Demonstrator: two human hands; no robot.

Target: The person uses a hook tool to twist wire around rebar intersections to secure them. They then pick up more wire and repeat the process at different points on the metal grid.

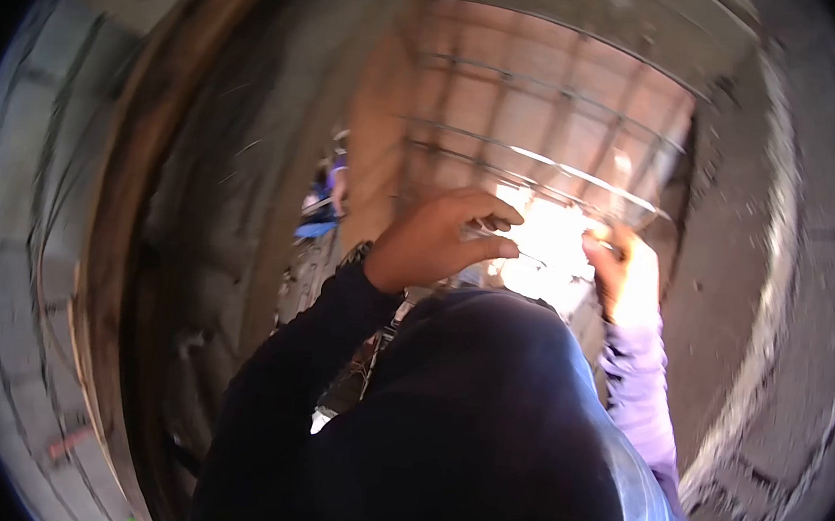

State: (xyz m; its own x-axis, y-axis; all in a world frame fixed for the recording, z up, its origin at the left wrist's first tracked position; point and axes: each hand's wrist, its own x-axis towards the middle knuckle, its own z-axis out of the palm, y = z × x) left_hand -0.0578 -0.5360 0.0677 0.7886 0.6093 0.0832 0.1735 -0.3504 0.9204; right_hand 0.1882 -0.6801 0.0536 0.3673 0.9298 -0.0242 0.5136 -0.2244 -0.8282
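Observation:
My left hand point(445, 235) is in front of my body at the centre, its thumb and fingers curved with a gap between them and nothing visible in it. To its right, my right hand point(624, 270) is raised in strong sunlight, thumb and fingertips brought together; glare hides what they may hold. Just beyond both hands is a grid of thin metal bars point(564, 92) over a reddish-brown panel point(534, 41). The hands are apart from each other.
A wooden frame edge point(130, 163) curves down the left side. Rough grey masonry point(742, 231) stands on the right, with a block wall point(824, 270) beyond. Blue and purple items point(323, 201) show through a gap left of centre. Sunlight glares below the bars.

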